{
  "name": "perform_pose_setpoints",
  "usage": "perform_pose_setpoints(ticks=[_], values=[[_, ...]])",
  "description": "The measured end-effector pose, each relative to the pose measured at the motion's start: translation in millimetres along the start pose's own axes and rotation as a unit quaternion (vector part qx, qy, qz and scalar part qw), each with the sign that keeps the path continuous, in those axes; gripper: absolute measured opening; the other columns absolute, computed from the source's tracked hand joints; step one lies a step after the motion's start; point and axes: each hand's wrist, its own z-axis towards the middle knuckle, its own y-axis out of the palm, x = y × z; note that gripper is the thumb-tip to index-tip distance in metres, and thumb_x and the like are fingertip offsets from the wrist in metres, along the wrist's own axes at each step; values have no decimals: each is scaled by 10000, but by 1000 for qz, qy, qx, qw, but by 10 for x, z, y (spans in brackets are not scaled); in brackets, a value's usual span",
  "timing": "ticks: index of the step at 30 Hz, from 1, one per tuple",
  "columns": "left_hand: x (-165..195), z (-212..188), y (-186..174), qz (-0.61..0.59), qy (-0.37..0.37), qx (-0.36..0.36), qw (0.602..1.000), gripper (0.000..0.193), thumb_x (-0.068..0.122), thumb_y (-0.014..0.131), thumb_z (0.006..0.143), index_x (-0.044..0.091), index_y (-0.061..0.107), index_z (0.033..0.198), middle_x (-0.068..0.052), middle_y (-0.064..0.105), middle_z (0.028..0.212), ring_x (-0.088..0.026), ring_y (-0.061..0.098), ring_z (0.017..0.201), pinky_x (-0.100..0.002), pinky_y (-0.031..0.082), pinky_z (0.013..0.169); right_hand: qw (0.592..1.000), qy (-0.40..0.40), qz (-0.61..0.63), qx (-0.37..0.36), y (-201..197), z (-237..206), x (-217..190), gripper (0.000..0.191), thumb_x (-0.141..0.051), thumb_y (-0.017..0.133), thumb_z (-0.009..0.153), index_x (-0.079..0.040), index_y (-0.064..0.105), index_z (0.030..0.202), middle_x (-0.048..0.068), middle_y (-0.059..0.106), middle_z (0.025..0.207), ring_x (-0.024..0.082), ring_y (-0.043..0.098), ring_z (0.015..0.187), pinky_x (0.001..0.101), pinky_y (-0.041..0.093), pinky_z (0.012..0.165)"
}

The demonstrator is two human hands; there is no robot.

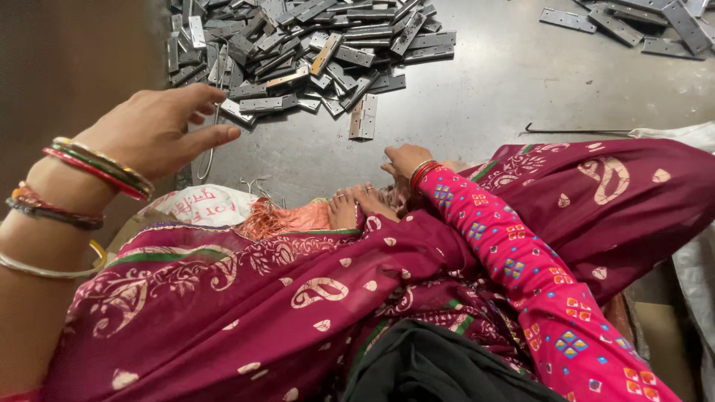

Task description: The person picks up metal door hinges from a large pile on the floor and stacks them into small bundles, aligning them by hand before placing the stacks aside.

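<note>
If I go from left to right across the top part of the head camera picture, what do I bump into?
Left hand with bangles → big pile of metal hinges → single hinge lying apart → thin wire rod → smaller heap of hinges.

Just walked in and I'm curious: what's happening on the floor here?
A person in a maroon patterned cloth sits on a metal floor. Their left hand, fingers spread and empty, reaches toward a heap of flat metal hinges. Their right hand rests low by their feet. One hinge lies apart from the heap.
</note>
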Motion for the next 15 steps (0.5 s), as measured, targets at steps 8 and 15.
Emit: perform_pose_setpoints(ticks=[8,15], values=[[405,482,486,117,54,-150,980,681,599,578,919,129,530,1410,-213,711,1170,-391,664,1132,-495,530,960,977,36,-91,-190,187,-48,-66,289,-186,758,832,-70,770,1097,188,730,1141,356,725,1058,471,610,848],[221,999,943,84,150,-157,972,628,572,597,923,142,562,1379,-187,687,1222,-375,635,1166,-478,513,974,982,51,-95,-155,305,44,65,241,-194,699,877,-138,749,1105,144,745,1104,346,727,1037,489,609,817]])
